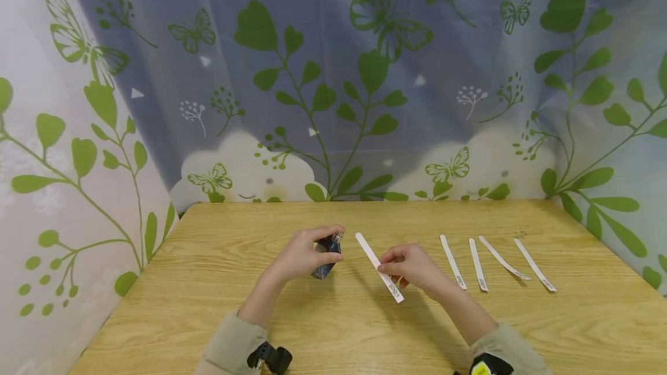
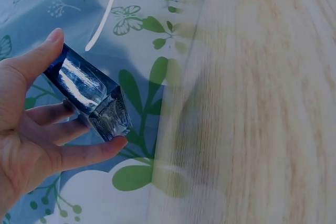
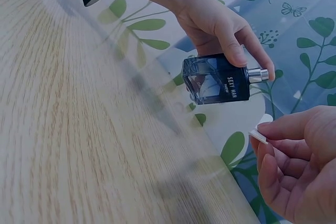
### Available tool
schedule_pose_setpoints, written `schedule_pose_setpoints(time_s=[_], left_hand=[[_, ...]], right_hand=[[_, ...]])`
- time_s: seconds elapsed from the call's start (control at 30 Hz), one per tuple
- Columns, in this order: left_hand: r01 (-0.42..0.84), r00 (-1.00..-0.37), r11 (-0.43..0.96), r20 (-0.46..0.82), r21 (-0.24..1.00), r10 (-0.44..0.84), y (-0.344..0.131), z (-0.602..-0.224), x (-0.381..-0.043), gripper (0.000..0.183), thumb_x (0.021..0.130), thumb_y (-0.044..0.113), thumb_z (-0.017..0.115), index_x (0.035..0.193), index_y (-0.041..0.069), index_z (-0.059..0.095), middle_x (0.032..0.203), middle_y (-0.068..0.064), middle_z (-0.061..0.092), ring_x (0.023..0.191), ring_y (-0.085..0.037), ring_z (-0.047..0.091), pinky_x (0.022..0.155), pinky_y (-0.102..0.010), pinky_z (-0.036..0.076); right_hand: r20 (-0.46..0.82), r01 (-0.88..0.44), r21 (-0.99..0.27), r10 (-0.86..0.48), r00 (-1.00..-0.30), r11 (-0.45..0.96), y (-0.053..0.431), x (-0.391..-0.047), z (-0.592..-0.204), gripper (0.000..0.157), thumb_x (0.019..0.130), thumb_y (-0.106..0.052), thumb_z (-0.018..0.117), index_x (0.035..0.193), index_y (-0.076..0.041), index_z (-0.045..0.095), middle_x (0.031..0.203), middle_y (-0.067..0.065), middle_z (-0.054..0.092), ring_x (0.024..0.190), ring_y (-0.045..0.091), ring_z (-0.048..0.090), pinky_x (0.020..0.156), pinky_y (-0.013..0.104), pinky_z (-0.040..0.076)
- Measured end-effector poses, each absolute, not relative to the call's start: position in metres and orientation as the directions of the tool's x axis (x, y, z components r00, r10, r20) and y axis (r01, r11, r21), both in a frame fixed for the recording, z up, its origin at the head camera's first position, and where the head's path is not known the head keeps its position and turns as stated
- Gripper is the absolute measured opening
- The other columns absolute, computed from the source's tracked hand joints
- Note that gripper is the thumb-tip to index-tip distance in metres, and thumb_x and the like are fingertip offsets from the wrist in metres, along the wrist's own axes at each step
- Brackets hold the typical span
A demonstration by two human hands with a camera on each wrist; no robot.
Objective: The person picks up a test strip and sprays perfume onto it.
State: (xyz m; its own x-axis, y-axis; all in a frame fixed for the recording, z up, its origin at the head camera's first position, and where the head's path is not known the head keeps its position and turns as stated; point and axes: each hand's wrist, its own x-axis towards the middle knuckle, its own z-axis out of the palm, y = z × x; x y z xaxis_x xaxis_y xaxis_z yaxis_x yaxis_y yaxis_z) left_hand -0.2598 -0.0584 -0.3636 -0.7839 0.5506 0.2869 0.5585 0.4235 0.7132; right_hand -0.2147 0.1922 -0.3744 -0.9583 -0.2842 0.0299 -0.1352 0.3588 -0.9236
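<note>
My left hand (image 1: 299,254) grips a dark blue glass perfume bottle (image 3: 215,80) above the table, its thumb on the bottle's side. In the right wrist view the bottle lies tilted on its side, lettered "SEXY MAN", and a fingertip touches the silver spray nozzle (image 3: 257,75). To the right, my right hand (image 1: 414,268) pinches a white paper test strip (image 1: 367,249) around its middle. The strip's rounded end points up toward the bottle, a small gap apart; its printed end slants down toward me.
Several more white strips (image 1: 477,265) lie spread side by side on the wooden table (image 1: 208,317) to the right. A curtain (image 1: 333,103) with green leaves and butterflies hangs behind the far edge and along both sides.
</note>
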Motion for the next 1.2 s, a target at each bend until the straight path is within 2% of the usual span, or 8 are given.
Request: schedule_pose_setpoints(time_s=[0.43, 0.87, 1.2], left_hand=[[0.543, -0.789, 0.435, 0.26, 0.718, 0.556, -0.058, -0.3645, -0.2624, 0.05, 0.082, 0.029, 0.072, 0.129, 0.021, 0.056, 0.118, -0.005, 0.059, 0.099, -0.018, 0.057, 0.07, -0.031, 0.048], [0.53, -0.793, 0.466, 0.22, 0.708, 0.568, -0.0569, -0.3632, -0.2602, 0.052, 0.083, 0.022, 0.072, 0.132, 0.021, 0.054, 0.124, -0.006, 0.057, 0.102, -0.021, 0.057, 0.077, -0.035, 0.048], [0.528, -0.794, 0.474, 0.212, 0.705, 0.569, -0.0579, -0.3618, -0.2594, 0.052, 0.083, 0.024, 0.071, 0.133, 0.021, 0.054, 0.123, -0.007, 0.056, 0.101, -0.022, 0.056, 0.073, -0.034, 0.047]], right_hand=[[-0.01, -0.094, -0.915, -0.255, -0.967, 0.393, 0.1923, -0.2198, -0.3783, 0.017, 0.087, -0.007, 0.064, 0.093, 0.008, 0.065, 0.068, 0.0, 0.061, 0.058, 0.014, 0.052, 0.049, 0.028, 0.045], [-0.015, -0.09, -0.913, -0.252, -0.968, 0.398, 0.1919, -0.2189, -0.3768, 0.018, 0.087, -0.01, 0.064, 0.094, 0.006, 0.065, 0.067, 0.0, 0.06, 0.058, 0.014, 0.051, 0.049, 0.028, 0.045], [-0.017, -0.085, -0.918, -0.253, -0.967, 0.388, 0.1919, -0.2159, -0.3736, 0.016, 0.085, -0.01, 0.066, 0.092, 0.005, 0.065, 0.067, 0.001, 0.06, 0.057, 0.012, 0.051, 0.049, 0.026, 0.045]])
